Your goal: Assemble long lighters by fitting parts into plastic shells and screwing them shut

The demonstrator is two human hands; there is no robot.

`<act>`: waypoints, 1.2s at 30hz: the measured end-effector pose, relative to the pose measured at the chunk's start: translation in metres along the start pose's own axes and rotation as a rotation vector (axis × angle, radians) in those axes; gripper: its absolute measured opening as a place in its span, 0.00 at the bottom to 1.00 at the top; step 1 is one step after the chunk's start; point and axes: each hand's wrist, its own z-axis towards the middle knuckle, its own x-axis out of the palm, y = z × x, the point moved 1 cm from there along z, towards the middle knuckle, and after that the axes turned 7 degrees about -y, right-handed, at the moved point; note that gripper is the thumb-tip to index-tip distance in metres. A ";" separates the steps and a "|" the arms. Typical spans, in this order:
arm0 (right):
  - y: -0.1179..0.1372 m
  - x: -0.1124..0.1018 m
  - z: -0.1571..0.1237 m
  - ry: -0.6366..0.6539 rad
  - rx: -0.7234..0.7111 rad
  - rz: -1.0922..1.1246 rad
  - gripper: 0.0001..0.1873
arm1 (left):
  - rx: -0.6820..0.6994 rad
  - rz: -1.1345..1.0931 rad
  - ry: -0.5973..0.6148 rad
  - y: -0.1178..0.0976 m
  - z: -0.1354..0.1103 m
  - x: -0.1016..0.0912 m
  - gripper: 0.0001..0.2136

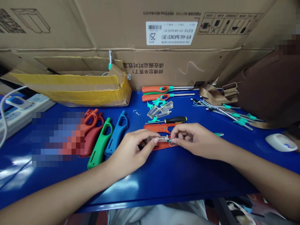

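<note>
My left hand (138, 147) pinches a small clear lighter fuel tank (161, 139) between thumb and fingers, its valve end pointing right. My right hand (195, 139) is closed at that end, its fingertips at a thin white wire (172, 144) and a bit of teal plastic; what exactly they grip is partly hidden. Beneath both hands lie the orange lighter shell halves (154, 127), on the blue table. Just behind them rests a black and yellow screwdriver (175, 120). Several more clear tanks (161, 110) and teal triggers (159, 102) are heaped farther back.
Green (100, 143) and blue lighter shells (117, 134) lie left, beside red ones. Assembled orange lighters (156, 97) sit at the back. Metal lighter tubes with wires (225, 109) are at right, near a white mouse (281, 142). A yellow-taped box (93, 93) and power strip (25, 107) stand left.
</note>
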 end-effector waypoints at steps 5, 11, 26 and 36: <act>0.000 -0.001 -0.001 0.002 0.012 0.003 0.07 | -0.023 -0.001 -0.005 -0.003 0.001 -0.001 0.09; 0.000 0.000 0.000 0.014 -0.003 -0.003 0.07 | -0.020 0.003 0.007 -0.003 0.002 -0.002 0.10; -0.005 0.001 -0.001 0.003 -0.076 -0.055 0.06 | 0.007 -0.020 0.026 -0.003 0.002 0.000 0.09; -0.005 0.001 -0.001 0.005 -0.089 -0.055 0.06 | 0.003 -0.010 0.010 -0.003 0.002 -0.001 0.09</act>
